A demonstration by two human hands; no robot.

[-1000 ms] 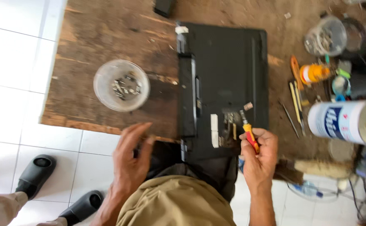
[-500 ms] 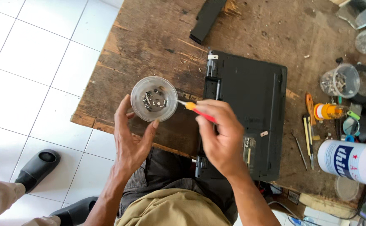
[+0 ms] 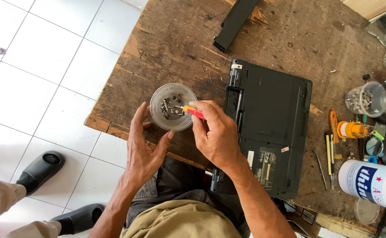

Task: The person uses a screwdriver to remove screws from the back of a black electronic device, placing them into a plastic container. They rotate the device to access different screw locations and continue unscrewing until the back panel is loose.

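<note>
At the centre of the frame, a person's right hand [image 3: 217,136] pinches a red-and-yellow screwdriver [image 3: 192,111], its tip over a clear plastic cup [image 3: 172,107] of small screws, while the left hand [image 3: 143,147], fingers spread open, cradles the cup's near side. The cup sits near the left edge of a worn wooden table [image 3: 179,39], just left of an upturned black laptop [image 3: 270,128]. A knock could tip the light cup and scatter screws onto the tiled floor [image 3: 47,75].

A cup [image 3: 173,107] of screws [image 3: 170,107] sits on the table [image 3: 175,39], left of the laptop [image 3: 270,128]. Tools [image 3: 332,150] and a can [image 3: 374,180] lie to the laptop's right, a battery [image 3: 236,20] behind it.
</note>
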